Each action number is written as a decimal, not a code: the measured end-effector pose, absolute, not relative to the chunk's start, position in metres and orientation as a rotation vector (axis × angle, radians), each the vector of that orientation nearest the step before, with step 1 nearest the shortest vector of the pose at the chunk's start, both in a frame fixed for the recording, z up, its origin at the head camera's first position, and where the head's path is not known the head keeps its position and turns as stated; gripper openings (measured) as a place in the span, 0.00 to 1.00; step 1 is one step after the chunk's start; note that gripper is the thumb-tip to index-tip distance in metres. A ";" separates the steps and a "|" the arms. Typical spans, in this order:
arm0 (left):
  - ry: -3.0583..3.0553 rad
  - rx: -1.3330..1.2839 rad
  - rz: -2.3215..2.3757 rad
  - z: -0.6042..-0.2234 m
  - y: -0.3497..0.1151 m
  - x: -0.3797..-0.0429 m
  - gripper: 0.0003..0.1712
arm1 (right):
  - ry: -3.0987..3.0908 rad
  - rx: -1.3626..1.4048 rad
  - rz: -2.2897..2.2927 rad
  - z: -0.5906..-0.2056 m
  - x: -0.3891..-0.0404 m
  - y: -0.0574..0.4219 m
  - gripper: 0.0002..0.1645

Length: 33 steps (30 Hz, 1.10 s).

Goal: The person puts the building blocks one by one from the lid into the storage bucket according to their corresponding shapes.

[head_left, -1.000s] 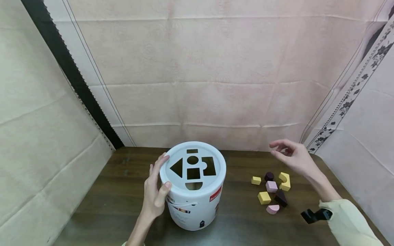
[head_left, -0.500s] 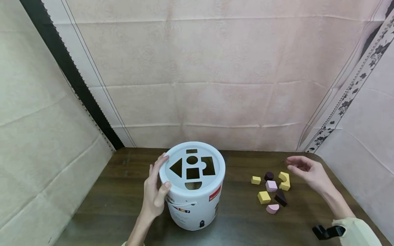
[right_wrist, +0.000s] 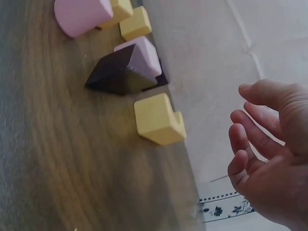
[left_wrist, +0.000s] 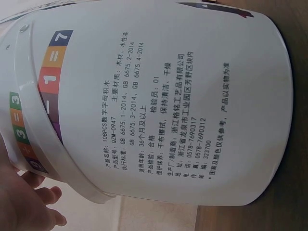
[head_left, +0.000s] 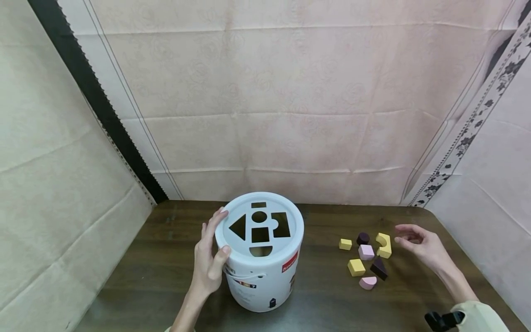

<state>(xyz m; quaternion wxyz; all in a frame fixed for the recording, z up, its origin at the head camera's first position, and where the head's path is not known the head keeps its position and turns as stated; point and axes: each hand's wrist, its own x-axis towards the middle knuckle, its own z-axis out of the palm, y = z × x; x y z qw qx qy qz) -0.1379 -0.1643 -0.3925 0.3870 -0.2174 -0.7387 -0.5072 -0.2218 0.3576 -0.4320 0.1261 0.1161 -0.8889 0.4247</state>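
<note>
In the head view my left hand holds the rim of a white shape-sorter bucket, thumb and fingertips on its lid. The lid has several cut-out holes. My right hand, its fingers loosely bent and holding nothing, hovers just right of a yellow notched block. Around that block lie a dark triangular block, a dark round block, a pink block, a pink half-round block and two yellow blocks. The right wrist view shows a gap between hand and notched block.
All of this stands on a dark wooden table. Pale cloth hangs behind it and on both sides. Printed labels cover the bucket's side. A black strap device is on the right wrist.
My right hand has moved down and to the right, from above and beyond the blocks to beside the yellow notched block. The left hand, bucket and blocks stay in place.
</note>
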 end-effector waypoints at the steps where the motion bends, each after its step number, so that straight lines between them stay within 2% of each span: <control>1: -1.880 -0.554 -1.291 -0.393 -0.164 -0.138 0.41 | -2.595 0.331 1.241 -0.434 -0.222 0.359 0.21; 13: -1.892 -0.551 -1.290 -0.392 -0.164 -0.138 0.41 | -2.711 0.341 1.195 -0.456 -0.227 0.368 0.30; 33: -1.893 -0.545 -1.288 -0.392 -0.164 -0.138 0.40 | -2.894 0.360 1.166 -0.470 -0.239 0.369 0.43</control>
